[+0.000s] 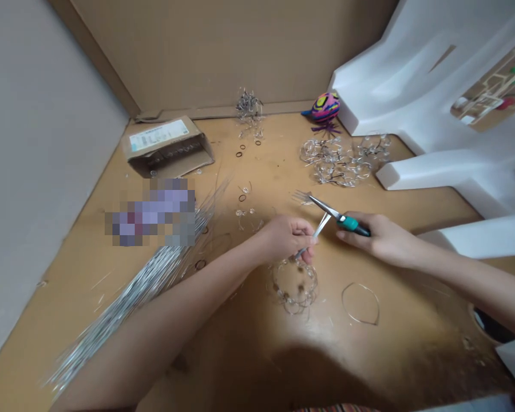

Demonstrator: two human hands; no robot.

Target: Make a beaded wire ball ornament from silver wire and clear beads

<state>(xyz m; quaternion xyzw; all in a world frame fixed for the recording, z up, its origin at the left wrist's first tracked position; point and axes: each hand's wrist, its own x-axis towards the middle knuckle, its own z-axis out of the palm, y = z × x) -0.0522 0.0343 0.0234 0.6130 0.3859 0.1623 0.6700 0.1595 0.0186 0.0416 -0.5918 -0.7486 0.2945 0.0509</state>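
Note:
My left hand (298,237) is closed on a slim silvery metal strip (323,225), which slants up to the right; its exact kind is unclear. In my right hand (369,234) are pliers (328,209) with green-and-black handles, their jaws pointing up-left. The pliers cross close to the strip's upper end, but I cannot tell whether they touch. Several short wire ends (301,197) fan out by the jaw tips. Just below my left hand lies a ring of wire and clear beads (295,286). A thin wire loop (360,303) rests to its right.
A long bundle of straight wires (124,309) lies under and beside my left forearm. Behind it are an open cardboard box (169,150) and a blurred-out purple item (154,212). Beaded wire rings (337,160), a colourful ball (325,107) and white foam (420,169) occupy the right.

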